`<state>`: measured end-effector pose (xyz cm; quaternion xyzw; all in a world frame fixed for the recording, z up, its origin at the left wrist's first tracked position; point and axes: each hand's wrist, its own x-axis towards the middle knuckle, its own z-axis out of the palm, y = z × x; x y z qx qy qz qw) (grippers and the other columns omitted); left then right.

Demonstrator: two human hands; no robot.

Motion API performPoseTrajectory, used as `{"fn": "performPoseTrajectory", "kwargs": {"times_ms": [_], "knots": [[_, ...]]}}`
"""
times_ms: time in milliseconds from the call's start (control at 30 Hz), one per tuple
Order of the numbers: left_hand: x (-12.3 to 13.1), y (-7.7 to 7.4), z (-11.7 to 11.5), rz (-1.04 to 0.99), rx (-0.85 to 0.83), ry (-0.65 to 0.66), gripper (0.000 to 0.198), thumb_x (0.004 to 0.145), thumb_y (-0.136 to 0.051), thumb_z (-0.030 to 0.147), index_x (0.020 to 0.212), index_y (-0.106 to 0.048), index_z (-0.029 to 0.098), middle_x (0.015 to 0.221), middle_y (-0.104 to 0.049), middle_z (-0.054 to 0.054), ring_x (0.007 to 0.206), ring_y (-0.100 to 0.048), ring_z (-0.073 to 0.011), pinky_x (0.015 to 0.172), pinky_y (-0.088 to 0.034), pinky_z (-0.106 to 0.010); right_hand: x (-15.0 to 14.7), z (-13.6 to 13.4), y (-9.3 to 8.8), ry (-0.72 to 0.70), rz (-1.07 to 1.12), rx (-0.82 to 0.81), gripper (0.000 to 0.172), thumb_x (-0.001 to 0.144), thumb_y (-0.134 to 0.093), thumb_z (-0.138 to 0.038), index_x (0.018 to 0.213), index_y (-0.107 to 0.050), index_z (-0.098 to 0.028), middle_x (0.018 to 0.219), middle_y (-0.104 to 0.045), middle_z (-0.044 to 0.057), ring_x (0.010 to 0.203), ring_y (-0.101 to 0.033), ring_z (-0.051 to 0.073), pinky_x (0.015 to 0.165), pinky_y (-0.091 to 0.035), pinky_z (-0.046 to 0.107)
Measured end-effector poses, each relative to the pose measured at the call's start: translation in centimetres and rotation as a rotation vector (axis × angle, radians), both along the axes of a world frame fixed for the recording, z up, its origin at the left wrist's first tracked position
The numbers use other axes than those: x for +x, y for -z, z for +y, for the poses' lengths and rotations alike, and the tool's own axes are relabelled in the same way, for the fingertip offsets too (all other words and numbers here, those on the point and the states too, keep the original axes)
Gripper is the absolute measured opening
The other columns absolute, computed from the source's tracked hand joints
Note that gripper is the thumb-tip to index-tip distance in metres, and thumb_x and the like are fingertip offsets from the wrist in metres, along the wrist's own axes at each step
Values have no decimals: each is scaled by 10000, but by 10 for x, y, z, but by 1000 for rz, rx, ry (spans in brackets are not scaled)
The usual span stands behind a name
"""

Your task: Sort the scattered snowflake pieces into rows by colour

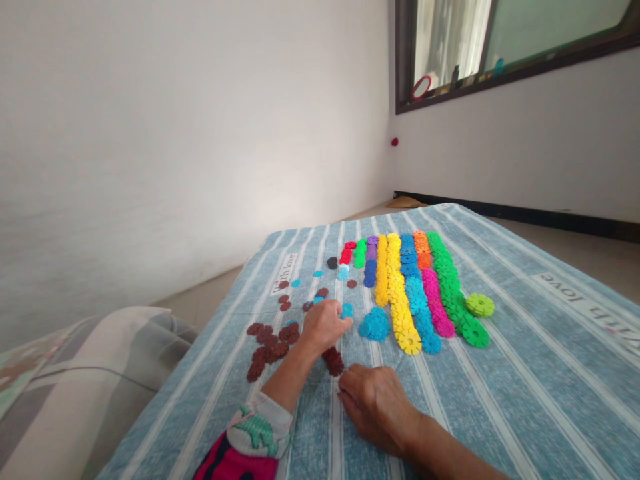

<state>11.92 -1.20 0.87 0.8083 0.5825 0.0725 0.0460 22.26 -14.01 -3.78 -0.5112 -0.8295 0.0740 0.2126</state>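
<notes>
My left hand (325, 327) reaches over the middle of the cloth, fingers curled together. Right at its fingertips is a light blue snowflake disc (346, 310); whether it is gripped cannot be made out. My right hand (377, 403) is closed with its thumb and finger pressed together near the front end of a short row of brown snowflake discs (333, 362). What it holds, if anything, is hidden. Left of my left forearm lies a loose heap of brown discs (270, 347). A small pile of blue discs (375, 325) sits right of my left hand.
Overlapping rows of toothed discs run away from me: yellow (400, 293), magenta (438, 303), green (447, 280) and other colours. Lime discs (480, 305) lie at the right. Beyond the striped cloth (525, 373) are a white wall (200, 120) and a window; grey-white fabric (115, 373) is at left.
</notes>
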Motion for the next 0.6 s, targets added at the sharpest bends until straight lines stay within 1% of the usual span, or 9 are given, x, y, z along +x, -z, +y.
{"fn": "performPoseTrajectory", "kwargs": {"times_ms": [67, 133, 233, 333, 467, 600], "knots": [[4, 0, 4, 15, 66, -18, 189, 739, -584, 313, 809, -679, 165, 855, -685, -55, 787, -630, -171, 694, -417, -249, 0, 0, 2, 6, 6, 3, 118, 888, -517, -212, 787, -577, -205, 778, -657, 3, 636, -616, 155, 511, -278, 286], [8, 2, 8, 42, 93, -29, 185, 745, -566, 299, 813, -678, 168, 881, -682, -62, 803, -634, -180, 702, -423, -260, -1, -1, 3, 14, 9, 6, 118, 887, -516, -219, 785, -575, -209, 776, -656, 1, 633, -617, 157, 512, -279, 290], [8, 6, 15, 75, 63, -15, 169, 739, -564, 307, 756, -675, 180, 853, -679, -58, 817, -636, -191, 691, -426, -264, -1, -1, 4, 14, 6, 8, 117, 888, -509, -220, 792, -575, -212, 777, -656, 1, 631, -619, 159, 509, -277, 294], [4, 7, 19, 78, 38, -11, 199, 723, -590, 375, 739, -675, 196, 844, -673, -49, 806, -636, -192, 674, -427, -261, -2, 0, 4, 8, 0, 5, 113, 888, -509, -217, 796, -574, -210, 781, -658, 1, 636, -619, 157, 506, -277, 289], [2, 2, 21, 86, 13, 3, 266, 710, -606, 444, 783, -694, 204, 914, -670, -59, 822, -632, -191, 680, -437, -258, -1, 1, 1, 4, -11, 13, 109, 883, -521, -209, 788, -574, -207, 783, -661, 1, 629, -615, 150, 497, -272, 282], [6, -3, 24, 79, -42, 26, 260, 702, -616, 435, 775, -709, 203, 910, -690, -62, 837, -634, -191, 674, -428, -251, -1, 0, -3, -3, -19, 13, 99, 874, -535, -203, 782, -573, -203, 775, -659, 4, 630, -616, 152, 495, -283, 276]]}}
